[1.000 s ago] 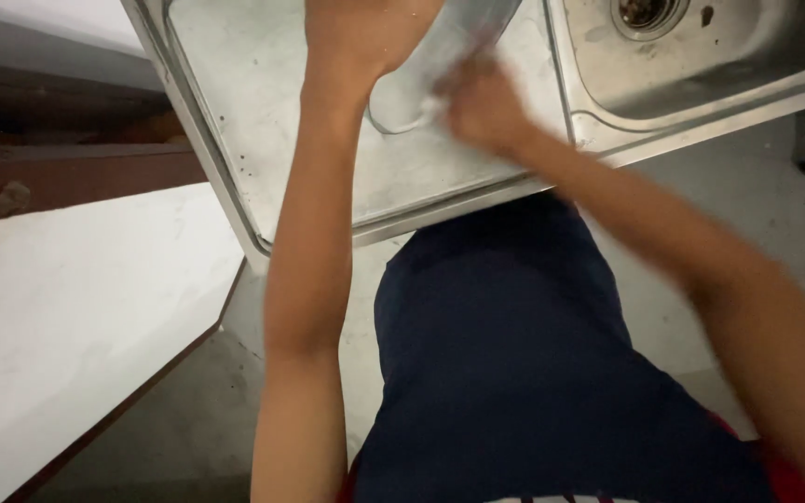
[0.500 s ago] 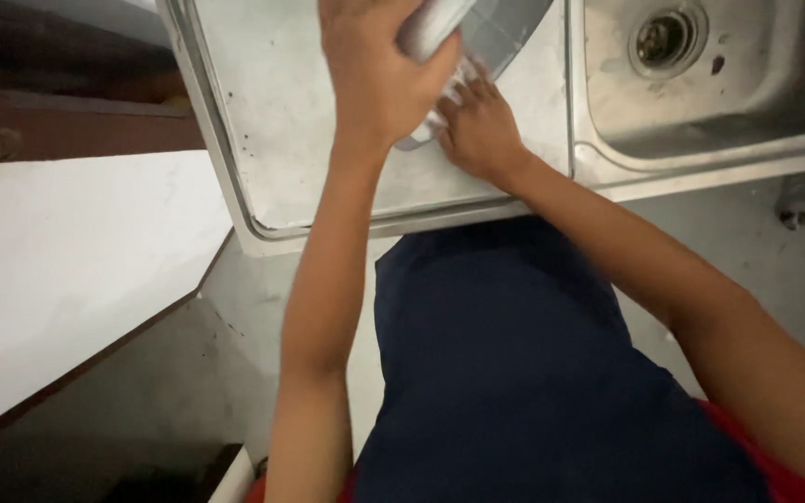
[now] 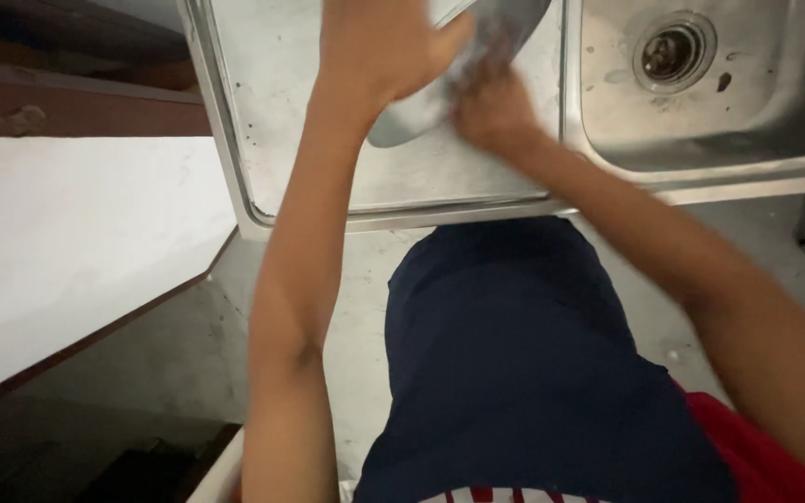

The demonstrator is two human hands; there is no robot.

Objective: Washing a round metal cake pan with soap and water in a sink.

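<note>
Since half a second ago, right hand point(image 3: 491, 114) slid down the steel plate's point(image 3: 505, 28) rim.
Left hand point(image 3: 379, 47) fingers curl over plate's left edge, gripping; right fingers blurred, pressed on it, above draining board point(image 3: 328, 177), left of sink basin point(image 3: 757, 102).

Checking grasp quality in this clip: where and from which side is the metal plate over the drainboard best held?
By its rim, from the left. The metal plate is thin, round and tilted above the drainboard, so only the edge offers a pinch. The left hand covers its upper left edge, while the right hand presses on its face.
</note>
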